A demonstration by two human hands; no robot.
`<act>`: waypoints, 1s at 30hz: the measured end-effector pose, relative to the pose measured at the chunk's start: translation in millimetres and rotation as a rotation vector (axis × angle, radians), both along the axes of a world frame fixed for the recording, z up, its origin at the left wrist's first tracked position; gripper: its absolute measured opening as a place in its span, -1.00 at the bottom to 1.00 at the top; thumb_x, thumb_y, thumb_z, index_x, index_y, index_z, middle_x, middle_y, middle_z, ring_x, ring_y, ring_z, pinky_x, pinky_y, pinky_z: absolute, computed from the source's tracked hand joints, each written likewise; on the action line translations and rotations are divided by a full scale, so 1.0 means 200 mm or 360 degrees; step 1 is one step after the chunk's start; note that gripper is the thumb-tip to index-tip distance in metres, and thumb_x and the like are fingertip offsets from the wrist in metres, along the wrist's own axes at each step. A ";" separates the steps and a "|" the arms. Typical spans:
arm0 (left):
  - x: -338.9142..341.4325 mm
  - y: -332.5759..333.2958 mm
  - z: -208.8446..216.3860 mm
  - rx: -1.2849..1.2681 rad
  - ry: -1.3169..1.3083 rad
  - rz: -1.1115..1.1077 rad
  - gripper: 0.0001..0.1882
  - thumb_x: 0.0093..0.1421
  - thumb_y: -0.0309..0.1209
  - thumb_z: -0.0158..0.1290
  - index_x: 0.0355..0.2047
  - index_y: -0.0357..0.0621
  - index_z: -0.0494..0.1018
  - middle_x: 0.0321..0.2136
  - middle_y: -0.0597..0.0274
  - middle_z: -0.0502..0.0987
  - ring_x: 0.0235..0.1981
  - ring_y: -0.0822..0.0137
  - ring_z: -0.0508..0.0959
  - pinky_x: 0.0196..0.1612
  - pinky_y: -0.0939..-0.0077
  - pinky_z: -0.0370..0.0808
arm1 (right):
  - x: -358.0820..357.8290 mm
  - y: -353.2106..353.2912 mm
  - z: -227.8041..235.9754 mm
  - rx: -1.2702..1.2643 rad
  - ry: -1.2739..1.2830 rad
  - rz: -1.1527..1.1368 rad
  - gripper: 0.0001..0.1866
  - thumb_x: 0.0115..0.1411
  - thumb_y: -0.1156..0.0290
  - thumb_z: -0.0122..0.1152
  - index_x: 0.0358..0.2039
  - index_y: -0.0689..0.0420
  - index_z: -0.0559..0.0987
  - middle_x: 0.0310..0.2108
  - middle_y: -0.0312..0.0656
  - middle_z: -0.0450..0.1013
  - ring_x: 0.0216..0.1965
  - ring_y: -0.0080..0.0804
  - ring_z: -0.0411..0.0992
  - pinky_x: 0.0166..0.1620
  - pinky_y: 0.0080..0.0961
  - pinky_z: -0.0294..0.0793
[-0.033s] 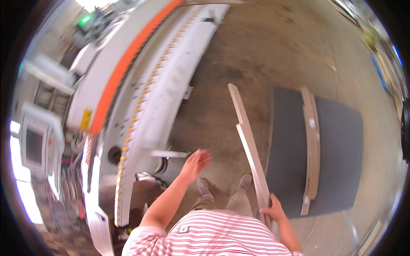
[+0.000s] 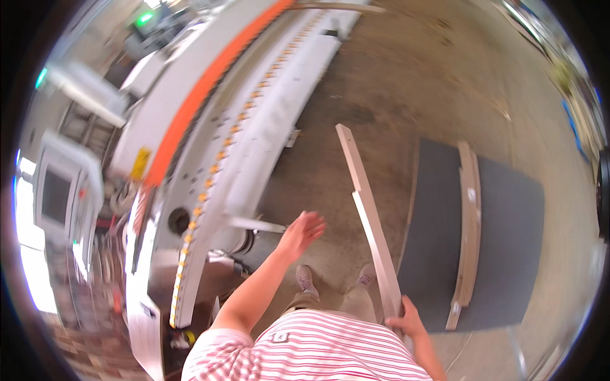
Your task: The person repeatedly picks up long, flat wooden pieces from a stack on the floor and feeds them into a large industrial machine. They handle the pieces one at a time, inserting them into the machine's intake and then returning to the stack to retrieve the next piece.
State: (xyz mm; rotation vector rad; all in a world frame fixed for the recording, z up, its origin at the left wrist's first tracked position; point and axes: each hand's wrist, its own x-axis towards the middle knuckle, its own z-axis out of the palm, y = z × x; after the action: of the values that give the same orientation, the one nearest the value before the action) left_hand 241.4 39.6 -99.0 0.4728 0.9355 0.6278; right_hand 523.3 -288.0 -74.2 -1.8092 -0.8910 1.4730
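At the far left stands a control box with a dark screen (image 2: 56, 195). Next to it runs a long pale machine with an orange stripe (image 2: 202, 92) and a row of yellow studs (image 2: 220, 155). The left hand (image 2: 304, 233) is over the floor beside the machine, slightly blurred, its grip released and fingers loosely bent. Right of it, two long wooden boards (image 2: 378, 254) slant upward side by side, their far ends uneven. The right hand (image 2: 410, 319) has its grip around their near end. Farther right, wooden strips (image 2: 469, 235) lie across a dark grey sheet (image 2: 509, 241).
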 end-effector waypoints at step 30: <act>-2.08 0.53 0.18 0.0444 -0.0347 0.1430 -0.57 0.45 -0.07 -0.28 0.01 -0.23 0.22 -0.17 -0.07 0.51 -0.14 0.00 0.57 -0.06 -0.04 0.57 | -1.21 0.65 0.55 0.0222 -0.1195 0.1267 -0.25 -0.07 0.01 0.44 -0.04 0.19 0.29 -0.12 0.18 0.49 -0.09 0.17 0.49 -0.08 -0.07 0.49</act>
State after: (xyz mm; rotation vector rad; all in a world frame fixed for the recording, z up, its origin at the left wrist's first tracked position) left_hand -173.7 146.4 -62.1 0.1979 0.8285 1.6067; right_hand 281.9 -158.0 36.6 -2.0194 -2.2176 1.0442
